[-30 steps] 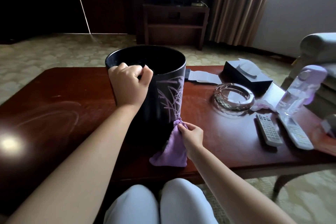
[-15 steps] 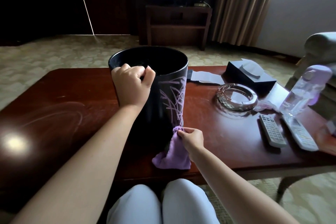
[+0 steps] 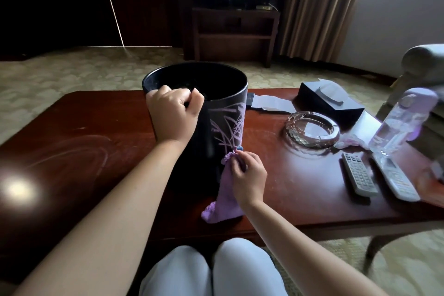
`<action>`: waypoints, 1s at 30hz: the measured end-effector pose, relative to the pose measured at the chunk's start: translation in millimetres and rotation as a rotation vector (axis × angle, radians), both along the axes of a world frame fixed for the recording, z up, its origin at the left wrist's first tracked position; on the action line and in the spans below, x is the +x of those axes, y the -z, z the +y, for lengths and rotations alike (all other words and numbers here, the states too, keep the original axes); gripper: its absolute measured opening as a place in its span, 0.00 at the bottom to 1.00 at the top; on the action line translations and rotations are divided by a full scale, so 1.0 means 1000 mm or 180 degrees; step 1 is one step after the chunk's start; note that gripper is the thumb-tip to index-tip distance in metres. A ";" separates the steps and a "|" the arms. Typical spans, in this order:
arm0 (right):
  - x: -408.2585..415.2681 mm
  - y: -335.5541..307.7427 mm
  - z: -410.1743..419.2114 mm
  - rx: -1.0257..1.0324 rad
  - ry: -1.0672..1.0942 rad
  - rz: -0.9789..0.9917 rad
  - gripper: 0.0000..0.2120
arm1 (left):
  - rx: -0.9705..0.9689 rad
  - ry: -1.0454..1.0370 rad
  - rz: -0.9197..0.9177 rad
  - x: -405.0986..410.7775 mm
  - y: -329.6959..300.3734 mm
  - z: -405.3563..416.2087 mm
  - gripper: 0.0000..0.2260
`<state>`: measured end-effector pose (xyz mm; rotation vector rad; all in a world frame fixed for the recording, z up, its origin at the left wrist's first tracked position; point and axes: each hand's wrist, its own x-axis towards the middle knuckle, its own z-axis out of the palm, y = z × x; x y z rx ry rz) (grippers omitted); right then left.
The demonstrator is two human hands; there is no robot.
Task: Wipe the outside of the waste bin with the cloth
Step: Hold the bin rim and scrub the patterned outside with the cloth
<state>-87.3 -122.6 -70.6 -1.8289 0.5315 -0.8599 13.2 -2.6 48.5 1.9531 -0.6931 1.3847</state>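
A black waste bin [image 3: 223, 113] with a pale purple grass pattern stands upright on the dark wooden table [image 3: 72, 142]. My left hand [image 3: 174, 115] grips the bin's near rim, fingers curled over the edge. My right hand [image 3: 247, 175] pinches a purple cloth [image 3: 225, 199] near its top and holds it against the lower right side of the bin. The cloth hangs down, and its bottom end lies on the table.
To the right on the table are a glass ashtray [image 3: 312, 131], a dark tissue box [image 3: 331, 101], a clear bottle with a purple cap [image 3: 398, 120] and two remote controls [image 3: 359, 176]. My knees [image 3: 209, 271] are at the table's near edge. An armchair [image 3: 425, 60] stands far right.
My right hand has slid the cloth a little lower on the bin's side and shifted its pinch. My left hand keeps its grip on the rim.
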 end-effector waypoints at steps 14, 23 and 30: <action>0.000 -0.006 0.002 0.0107 0.0016 0.0113 0.06 | 0.0008 -0.0039 -0.0005 0.000 0.000 0.000 0.20; -0.002 -0.019 0.003 0.0633 -0.0033 -0.0010 0.04 | -0.0014 -0.0023 -0.0012 -0.002 0.000 -0.002 0.20; 0.001 -0.023 0.014 0.0670 0.0084 -0.0237 0.04 | -0.0001 -0.0076 0.0042 -0.002 0.000 -0.001 0.19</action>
